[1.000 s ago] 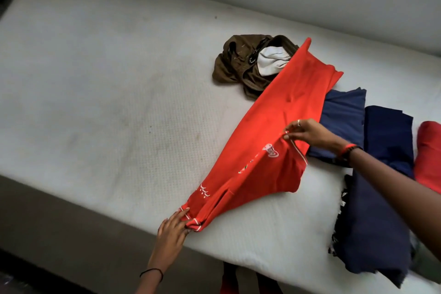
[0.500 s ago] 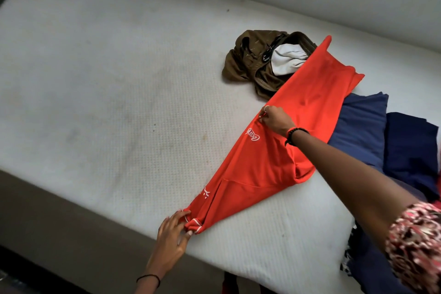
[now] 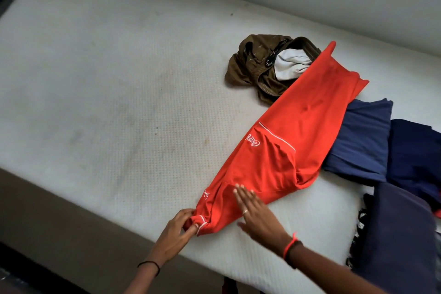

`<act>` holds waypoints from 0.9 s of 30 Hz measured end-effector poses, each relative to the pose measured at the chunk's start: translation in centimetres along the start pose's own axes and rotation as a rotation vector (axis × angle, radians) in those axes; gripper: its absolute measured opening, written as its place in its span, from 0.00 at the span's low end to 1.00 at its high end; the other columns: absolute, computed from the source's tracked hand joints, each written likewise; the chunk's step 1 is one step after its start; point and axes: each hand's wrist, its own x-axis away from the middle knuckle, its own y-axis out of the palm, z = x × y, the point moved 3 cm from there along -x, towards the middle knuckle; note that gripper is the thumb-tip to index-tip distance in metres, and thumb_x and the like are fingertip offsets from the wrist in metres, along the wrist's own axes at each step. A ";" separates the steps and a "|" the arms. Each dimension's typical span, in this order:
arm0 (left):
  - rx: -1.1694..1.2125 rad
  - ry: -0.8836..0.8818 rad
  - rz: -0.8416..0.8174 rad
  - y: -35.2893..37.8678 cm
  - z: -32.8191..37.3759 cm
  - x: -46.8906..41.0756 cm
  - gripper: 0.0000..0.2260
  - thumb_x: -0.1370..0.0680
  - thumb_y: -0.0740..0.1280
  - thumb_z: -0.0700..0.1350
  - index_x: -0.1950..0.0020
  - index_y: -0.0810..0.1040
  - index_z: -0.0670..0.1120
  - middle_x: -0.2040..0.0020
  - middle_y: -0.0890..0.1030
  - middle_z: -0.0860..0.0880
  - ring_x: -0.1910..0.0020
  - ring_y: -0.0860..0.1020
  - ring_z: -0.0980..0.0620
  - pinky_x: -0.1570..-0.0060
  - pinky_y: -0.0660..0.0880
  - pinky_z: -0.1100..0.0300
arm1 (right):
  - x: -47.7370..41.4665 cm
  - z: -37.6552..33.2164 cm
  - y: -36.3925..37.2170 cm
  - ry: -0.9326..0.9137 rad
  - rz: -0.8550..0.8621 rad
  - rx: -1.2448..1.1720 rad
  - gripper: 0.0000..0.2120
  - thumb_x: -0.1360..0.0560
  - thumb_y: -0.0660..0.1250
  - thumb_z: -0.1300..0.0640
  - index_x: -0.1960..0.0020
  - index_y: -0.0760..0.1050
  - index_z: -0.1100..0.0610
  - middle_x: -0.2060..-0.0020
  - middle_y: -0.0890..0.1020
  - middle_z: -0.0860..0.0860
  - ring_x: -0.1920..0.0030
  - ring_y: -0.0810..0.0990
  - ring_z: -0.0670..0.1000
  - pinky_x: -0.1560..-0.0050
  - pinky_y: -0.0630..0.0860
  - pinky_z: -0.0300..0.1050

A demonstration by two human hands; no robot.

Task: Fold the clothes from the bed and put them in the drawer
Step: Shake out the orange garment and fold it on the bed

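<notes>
Near the front edge of the bed (image 3: 95, 79), the red shirt (image 3: 298, 126) is pinched at its corner by the left grip (image 3: 177, 229) and touched by the flat, fully opened right grip (image 3: 257, 215), in which nothing is held.

I see a red shirt (image 3: 286, 150) with white lettering, folded lengthwise into a long strip that lies diagonally on the bed (image 3: 107, 83). Its far end overlaps a crumpled brown garment (image 3: 248, 64) and a blue garment (image 3: 358, 141). Darker navy clothes (image 3: 415, 150) lie just beside the blue garment.
</notes>
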 end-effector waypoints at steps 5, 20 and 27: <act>-0.058 0.022 0.075 0.2 -0.8 1.2 0.10 0.32 0.59 0.65 0.54 0.75 0.69 0.36 0.67 0.68 0.35 0.62 0.71 0.33 0.59 0.61 | 0.2 -4.7 2.7 0.104 -0.042 -0.060 0.54 0.45 0.78 0.43 0.27 0.60 0.65 0.28 0.65 0.60 0.27 0.59 0.55 0.29 0.52 0.53; -0.130 0.283 -0.162 -3.6 8.5 -1.0 0.19 0.27 0.57 0.70 0.54 0.81 0.60 0.38 0.74 0.66 0.31 0.65 0.65 0.28 0.56 0.59 | -0.5 -7.8 2.8 0.131 0.005 -0.403 0.36 0.35 0.51 0.66 0.26 0.61 0.60 0.26 0.62 0.54 0.25 0.55 0.49 0.26 0.44 0.48; 0.179 0.094 -0.334 -2.2 12.3 -4.9 0.23 0.20 0.53 0.56 0.51 0.85 0.47 0.48 0.84 0.55 0.41 0.77 0.62 0.35 0.64 0.65 | 3.1 -9.6 -0.2 0.092 0.012 -1.027 0.35 0.21 0.59 0.60 0.29 0.48 0.29 0.27 0.58 0.45 0.28 0.52 0.31 0.26 0.44 0.34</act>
